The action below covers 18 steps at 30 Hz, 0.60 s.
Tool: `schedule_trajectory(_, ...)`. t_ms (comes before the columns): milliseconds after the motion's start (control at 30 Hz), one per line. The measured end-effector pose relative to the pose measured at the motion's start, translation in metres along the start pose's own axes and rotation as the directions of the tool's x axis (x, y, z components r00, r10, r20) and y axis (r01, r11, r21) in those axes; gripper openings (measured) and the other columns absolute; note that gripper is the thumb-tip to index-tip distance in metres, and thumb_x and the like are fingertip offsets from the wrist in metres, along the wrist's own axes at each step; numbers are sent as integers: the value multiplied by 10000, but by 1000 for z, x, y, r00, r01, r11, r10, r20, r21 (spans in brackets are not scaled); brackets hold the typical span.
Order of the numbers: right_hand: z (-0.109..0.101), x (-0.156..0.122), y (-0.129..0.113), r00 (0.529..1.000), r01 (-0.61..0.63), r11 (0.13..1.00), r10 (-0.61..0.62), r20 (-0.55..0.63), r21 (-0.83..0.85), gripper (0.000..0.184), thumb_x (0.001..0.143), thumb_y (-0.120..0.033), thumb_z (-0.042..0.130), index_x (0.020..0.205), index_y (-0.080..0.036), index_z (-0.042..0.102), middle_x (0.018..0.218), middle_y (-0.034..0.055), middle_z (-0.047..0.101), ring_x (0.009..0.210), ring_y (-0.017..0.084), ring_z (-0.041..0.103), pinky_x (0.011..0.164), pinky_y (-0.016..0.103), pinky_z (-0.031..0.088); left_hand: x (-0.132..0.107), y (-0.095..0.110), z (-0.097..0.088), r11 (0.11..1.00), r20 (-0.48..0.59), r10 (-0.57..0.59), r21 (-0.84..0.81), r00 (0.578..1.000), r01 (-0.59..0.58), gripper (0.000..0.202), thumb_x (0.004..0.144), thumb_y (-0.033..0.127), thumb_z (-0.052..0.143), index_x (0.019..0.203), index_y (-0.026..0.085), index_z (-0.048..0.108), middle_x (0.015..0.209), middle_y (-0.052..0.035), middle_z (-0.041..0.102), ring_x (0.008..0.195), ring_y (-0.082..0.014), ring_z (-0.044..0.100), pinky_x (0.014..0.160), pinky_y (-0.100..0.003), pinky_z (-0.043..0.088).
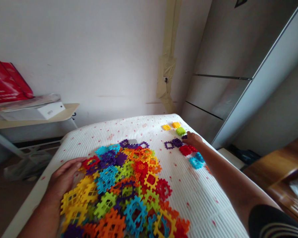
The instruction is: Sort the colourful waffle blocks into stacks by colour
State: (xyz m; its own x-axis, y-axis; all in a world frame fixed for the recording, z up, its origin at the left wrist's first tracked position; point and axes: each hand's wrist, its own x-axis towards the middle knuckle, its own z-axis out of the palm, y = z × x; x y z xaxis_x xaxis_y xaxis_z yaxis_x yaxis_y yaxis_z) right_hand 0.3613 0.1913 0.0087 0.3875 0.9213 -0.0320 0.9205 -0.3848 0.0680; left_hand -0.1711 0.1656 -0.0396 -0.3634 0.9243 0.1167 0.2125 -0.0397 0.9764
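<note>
A heap of colourful plastic interlocking tiles [129, 188] lies on a white ribbed mattress [193, 198]. My left hand [63, 177] rests flat on the left edge of the heap, fingers spread over yellow and red tiles. My right hand [193, 138] reaches to the far right, fingers curled on a purple tile [184, 136], next to sorted small groups: purple tiles [173, 143], red tiles [187, 150], blue tiles [197, 161], a green tile [180, 131] and yellow and orange tiles [171, 126].
A low shelf [34, 117] with a white box and red packages stands at the left wall. A wardrobe with grey doors [225, 82] rises at the right. Wooden furniture [280, 172] sits at the lower right, beside the mattress.
</note>
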Motion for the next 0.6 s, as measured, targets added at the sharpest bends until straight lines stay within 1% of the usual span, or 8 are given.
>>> schedule_trajectory(100, -12, -8, 0, 998, 2, 1000, -3, -55, -10, 554, 757, -510, 541, 1195, -173, 510, 1114, 154, 603, 1002, 301, 581, 724, 371, 462, -2, 2, 0, 983, 79, -105, -143, 991, 115, 414, 512, 421, 744, 856, 198, 686, 918, -23, 724, 889, -249, 650, 747, -295, 537)
schedule_trajectory(133, -17, -11, -2, 994, 39, 999, -40, -98, -12, 534, 760, -491, 544, 1194, -181, 518, 1123, 149, 601, 1018, 305, 568, 748, 385, 457, -3, 3, -1, 980, 68, -117, -151, 991, 126, 423, 504, 418, 752, 857, 194, 686, 908, -23, 723, 878, -249, 650, 736, -297, 539)
schedule_trajectory(200, -24, -18, -8, 959, 214, 977, -213, -188, -11, 488, 762, -417, 567, 1197, -200, 528, 1148, 123, 597, 1074, 290, 527, 821, 388, 433, -3, 3, -1, 981, 56, -119, -146, 991, 126, 440, 502, 418, 756, 867, 183, 684, 911, -30, 721, 867, -250, 648, 726, -304, 540)
schedule_trajectory(233, -27, -22, -13, 917, 342, 940, -337, -212, -13, 477, 754, -372, 587, 1199, -209, 532, 1167, 106, 592, 1107, 275, 502, 861, 377, 413, -3, 3, -1, 982, 55, -115, -146, 992, 122, 444, 504, 417, 756, 873, 180, 682, 917, -30, 719, 870, -248, 646, 731, -303, 538)
schedule_trajectory(300, -27, -27, -27, 802, 575, 818, -566, -191, -14, 478, 723, -290, 627, 1190, -230, 544, 1197, 71, 583, 1145, 246, 467, 920, 356, 372, -2, 2, -1, 982, 55, -106, -148, 993, 113, 438, 504, 410, 757, 870, 182, 683, 924, -20, 716, 889, -234, 638, 753, -284, 528)
schedule_trajectory(367, -23, -29, -41, 710, 696, 718, -692, -130, -21, 484, 694, -241, 652, 1170, -247, 562, 1196, 58, 585, 1138, 239, 468, 939, 366, 350, -1, 1, -1, 982, 50, -101, -152, 994, 108, 423, 502, 403, 758, 857, 186, 684, 903, -8, 714, 889, -220, 633, 759, -267, 520)
schedule_trajectory(400, -19, -30, -48, 693, 715, 698, -714, -99, -32, 485, 685, -232, 661, 1161, -248, 570, 1183, 63, 591, 1127, 246, 475, 937, 385, 348, 0, 0, -1, 982, 52, -103, -155, 993, 110, 419, 500, 402, 759, 851, 185, 684, 887, -4, 714, 878, -214, 634, 753, -262, 518)
schedule_trajectory(600, -1, -24, -67, 692, 721, 690, -722, 17, -66, 515, 663, -227, 689, 1165, -237, 572, 1135, 108, 609, 1117, 291, 481, 928, 502, 328, 1, -4, -4, 981, 65, -93, -162, 994, 103, 389, 523, 403, 757, 838, 185, 685, 857, -8, 718, 806, -194, 653, 733, -262, 521)
